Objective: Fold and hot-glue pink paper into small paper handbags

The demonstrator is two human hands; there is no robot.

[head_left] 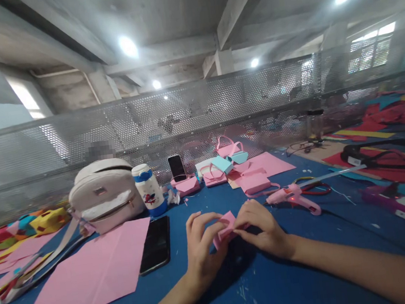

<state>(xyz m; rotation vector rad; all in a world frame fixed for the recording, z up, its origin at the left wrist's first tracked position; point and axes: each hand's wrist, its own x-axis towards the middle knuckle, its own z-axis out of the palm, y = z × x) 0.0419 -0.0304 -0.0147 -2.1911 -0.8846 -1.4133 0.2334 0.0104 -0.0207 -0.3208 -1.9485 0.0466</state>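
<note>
Seeing only part of a small folded pink paper piece (226,230), with most of it covered by the fingers of both hands; not making out its folds or underside. Losing both forearms at the lower frame edge. Not resolving the clutter of red and purple material at far right. Noting the left hand (201,249) curled, with thumb and fingertips pinching the piece's left end and the wrist angling up from lower left. Noting the right hand (260,228) arched palm-down over the piece's right end, fingers pressed together and pinching it, forearm entering from lower right. Placing the piece at centre, between the two hands, low over the blue table (276,285); not telling whether it is touching the tabletop. Logging a black phone (155,245) lying flat just left of the left hand, beside the edge of a large pink paper sheet (92,272). Logging a pink glue gun (293,197) near the right hand, with scissors (312,188) just behind. Logging a bottle (150,189) beside a white handbag (103,195), and a second phone (177,168) standing upright near the perforated metal screen (183,110).
</note>
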